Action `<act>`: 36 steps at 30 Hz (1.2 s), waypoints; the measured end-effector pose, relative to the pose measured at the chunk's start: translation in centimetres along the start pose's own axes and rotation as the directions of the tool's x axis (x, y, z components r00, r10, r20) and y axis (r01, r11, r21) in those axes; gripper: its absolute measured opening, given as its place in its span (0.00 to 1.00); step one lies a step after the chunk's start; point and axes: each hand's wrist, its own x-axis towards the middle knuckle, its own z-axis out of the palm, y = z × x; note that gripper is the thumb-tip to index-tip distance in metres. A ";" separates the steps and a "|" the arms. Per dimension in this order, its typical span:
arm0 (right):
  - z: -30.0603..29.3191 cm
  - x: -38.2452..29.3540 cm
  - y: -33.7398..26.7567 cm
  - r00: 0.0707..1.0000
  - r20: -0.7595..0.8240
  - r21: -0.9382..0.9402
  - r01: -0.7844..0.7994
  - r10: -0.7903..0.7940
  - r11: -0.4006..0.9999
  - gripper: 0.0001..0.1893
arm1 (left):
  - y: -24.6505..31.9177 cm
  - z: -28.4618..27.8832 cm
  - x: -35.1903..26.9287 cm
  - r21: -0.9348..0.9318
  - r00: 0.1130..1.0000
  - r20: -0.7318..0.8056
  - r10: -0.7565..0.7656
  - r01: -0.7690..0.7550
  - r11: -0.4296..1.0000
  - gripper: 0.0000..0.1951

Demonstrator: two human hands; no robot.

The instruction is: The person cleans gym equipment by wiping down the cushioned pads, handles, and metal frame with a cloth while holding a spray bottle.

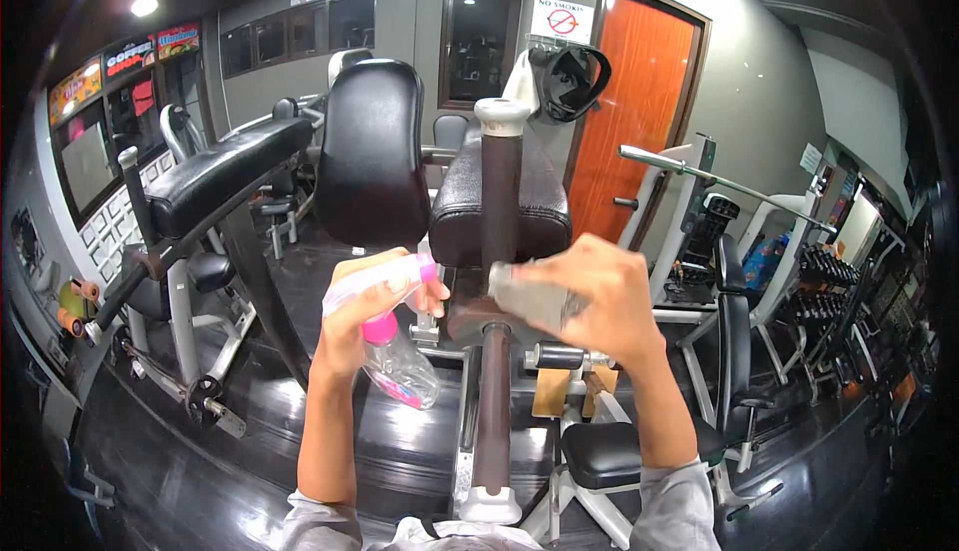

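Note:
My left hand (359, 307) grips a clear plastic spray bottle (404, 371) by its head; the bottle has a pink collar and nozzle tip, and the nozzle points right. In my right hand (610, 300) is a bunched grey cloth (536, 298), slightly blurred. The cloth is beside the lower end of a brown upright handle grip (500, 199) with a pale end cap; whether they touch, I cannot tell. Below, a matching brown bar (494, 409) runs towards me and ends in another pale cap (490, 504). A black padded cushion (453, 210) sits behind the upright grip.
A tall black backrest (371, 154) stands beyond my left hand, with another padded bench (225, 169) further left. At lower right is a low black seat (603, 453). A bar (727, 190) on a rack, a dumbbell rack (820, 281) and a wooden door (633, 109) lie further off.

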 end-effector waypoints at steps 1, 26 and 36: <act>-0.4 1.1 0.2 0.999 -0.030 0.029 0.022 -0.021 0.999 0.22 | -0.2 -0.2 0.1 -0.030 1.000 0.001 0.022 -0.022 0.999 0.23; -1.6 10.6 -4.1 0.919 0.266 -0.686 0.393 -0.292 0.613 0.04 | -0.4 -2.8 0.6 -0.228 1.000 0.025 0.012 -0.006 0.974 0.20; -0.3 6.2 -5.7 0.780 0.621 -0.434 0.428 -0.081 0.792 0.02 | -2.3 -5.7 1.3 -0.291 0.993 0.111 0.029 0.004 0.957 0.21</act>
